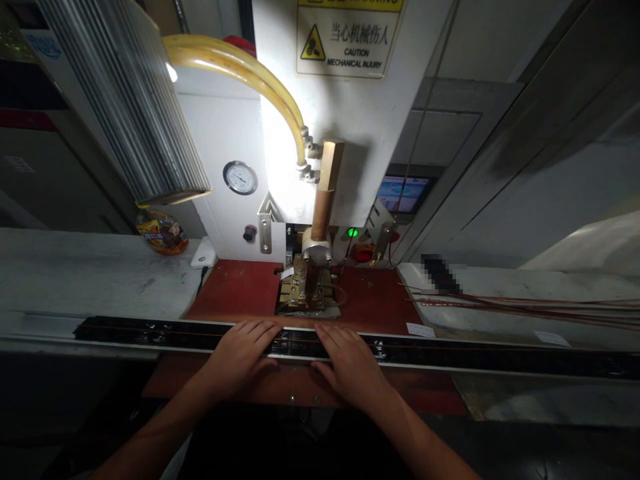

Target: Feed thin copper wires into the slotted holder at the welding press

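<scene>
A long white-edged channel, lined with black and with a thin copper-coloured strand along it, lies crosswise before me. My left hand grips it left of centre, fingers over the top and thumb along the near edge. Right of centre, my right hand holds it the same way. A short stretch of the channel shows between the two hands. Just beyond stands a machine's brass clamp block, below a copper-coloured electrode rod; the channel is apart from both.
A red base plate lies under the machine. Several thin copper rods rest on the right-hand bench. At the left are a drink bottle and a small white device. A ribbed metal lamp housing hangs above them. Yellow hoses reach the machine head.
</scene>
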{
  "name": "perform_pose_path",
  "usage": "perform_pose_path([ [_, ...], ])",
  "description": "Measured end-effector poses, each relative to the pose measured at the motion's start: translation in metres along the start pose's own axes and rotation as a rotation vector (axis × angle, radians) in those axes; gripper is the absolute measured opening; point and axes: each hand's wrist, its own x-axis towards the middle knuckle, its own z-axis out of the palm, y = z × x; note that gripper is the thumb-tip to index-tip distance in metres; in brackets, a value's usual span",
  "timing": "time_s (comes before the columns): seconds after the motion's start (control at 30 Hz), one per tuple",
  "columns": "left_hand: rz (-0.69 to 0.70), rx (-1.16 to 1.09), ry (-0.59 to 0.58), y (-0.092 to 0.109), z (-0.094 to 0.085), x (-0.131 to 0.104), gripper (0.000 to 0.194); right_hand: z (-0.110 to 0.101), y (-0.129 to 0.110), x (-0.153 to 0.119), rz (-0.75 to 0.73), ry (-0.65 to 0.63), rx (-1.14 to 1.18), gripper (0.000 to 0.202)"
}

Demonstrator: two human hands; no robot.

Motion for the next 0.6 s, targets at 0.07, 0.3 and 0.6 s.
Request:
perform_pose_path([
  [0.07,-0.003,0.013,-0.009,-0.003,0.0,-0.003,0.052,0.0,0.0,0.0,0.0,-0.003,0.003,0.058],
  [0.3,0.01,-0.008,0.024,-0.002,-0.001,-0.004,0.053,0.001,-0.003,0.002,-0.005,-0.004,-0.003,0.059],
  [0.6,0.019,0.01,0.028,0.019,-0.002,0.009,0.053,0.008,-0.011,0.009,-0.025,-0.003,-0.008,0.055],
])
